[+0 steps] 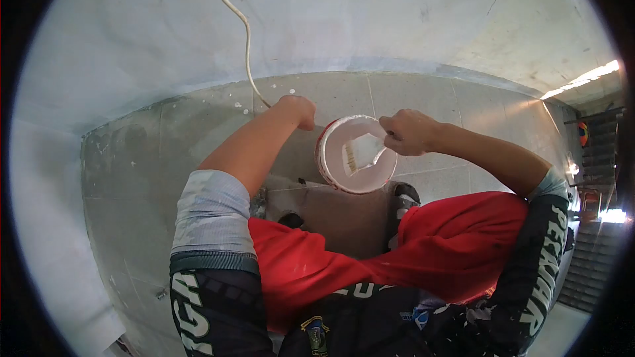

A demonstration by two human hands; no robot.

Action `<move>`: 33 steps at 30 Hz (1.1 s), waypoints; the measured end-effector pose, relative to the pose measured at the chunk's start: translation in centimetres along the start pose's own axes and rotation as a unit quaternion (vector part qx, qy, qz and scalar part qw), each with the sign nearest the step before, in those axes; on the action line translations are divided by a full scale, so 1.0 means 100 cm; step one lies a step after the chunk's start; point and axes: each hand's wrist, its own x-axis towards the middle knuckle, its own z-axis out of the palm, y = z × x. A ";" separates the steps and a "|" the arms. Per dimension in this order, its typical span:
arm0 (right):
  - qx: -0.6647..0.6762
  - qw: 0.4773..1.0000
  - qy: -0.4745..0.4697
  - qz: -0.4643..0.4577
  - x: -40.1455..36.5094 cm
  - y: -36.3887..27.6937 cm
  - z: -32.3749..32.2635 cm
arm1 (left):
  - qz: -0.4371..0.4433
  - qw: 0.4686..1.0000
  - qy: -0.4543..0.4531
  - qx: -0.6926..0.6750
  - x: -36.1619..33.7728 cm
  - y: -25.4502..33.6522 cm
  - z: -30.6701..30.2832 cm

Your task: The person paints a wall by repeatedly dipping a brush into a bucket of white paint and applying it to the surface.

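Observation:
In the head view, my right hand (410,132) is closed around a paintbrush, at the right rim of a round paint bucket (323,158). The paintbrush (362,152) is white-coated and tilted, with its pale bristles over the inside of the bucket. White paint coats the bucket's inner wall, and reddish marks show on its outside. My left hand (301,112) is closed, just left of the bucket and apart from it. Its fingers curl out of sight, so what they hold, if anything, is hidden.
A pale cable (246,46) hangs down the whitish wall (357,20) and passes behind my left forearm. Paint drips spot the grey tile floor (337,96). My knees in red cloth (456,231) flank the bucket's near side. Dark slatted things stand far right.

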 end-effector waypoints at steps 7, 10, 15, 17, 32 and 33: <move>0.253 0.966 0.036 0.050 -0.019 0.047 0.028 | 0.004 1.000 -0.021 0.006 0.006 0.008 -0.001; 0.394 0.917 0.030 0.056 -0.020 0.061 0.049 | 0.005 1.000 -0.017 0.000 0.006 0.013 0.004; 0.516 0.851 -0.005 0.098 -0.023 0.079 0.051 | -0.005 1.000 -0.019 0.009 0.010 0.013 -0.003; 0.526 0.842 -0.071 0.098 -0.022 0.087 0.052 | -0.014 0.998 -0.065 -0.006 0.013 0.013 -0.006; 0.628 0.713 0.304 -0.076 -0.069 0.069 -0.108 | 0.030 0.998 -0.040 0.026 0.072 0.001 0.018; 0.623 0.697 0.346 -0.079 -0.077 0.072 -0.124 | 0.026 0.999 -0.036 0.024 0.068 0.002 0.015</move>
